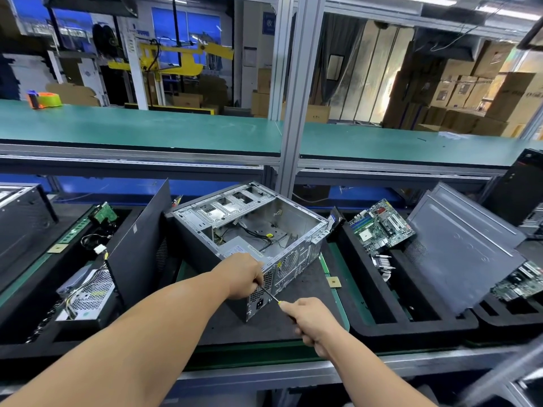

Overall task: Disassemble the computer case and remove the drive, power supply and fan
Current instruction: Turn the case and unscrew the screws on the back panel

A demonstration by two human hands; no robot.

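An open grey computer case [296,221] lies on its side on a black foam mat [305,292], its rear panel facing me. Inside sit a power supply [239,249] and loose black and yellow cables [258,235]. A round fan grille [287,263] shows on the rear panel. My left hand [245,276] rests on the case's near top corner with its fingers curled at the tip of a screwdriver [270,295]. My right hand [311,321] grips the screwdriver's handle, and the shaft points up-left at the rear panel near the power socket [260,304].
A removed black side panel [138,248] leans left of the case, beside a loose power supply [88,295] in a foam tray. On the right, a motherboard [380,226] and a grey panel [461,251] lean in another tray. A green shelf [147,127] runs behind.
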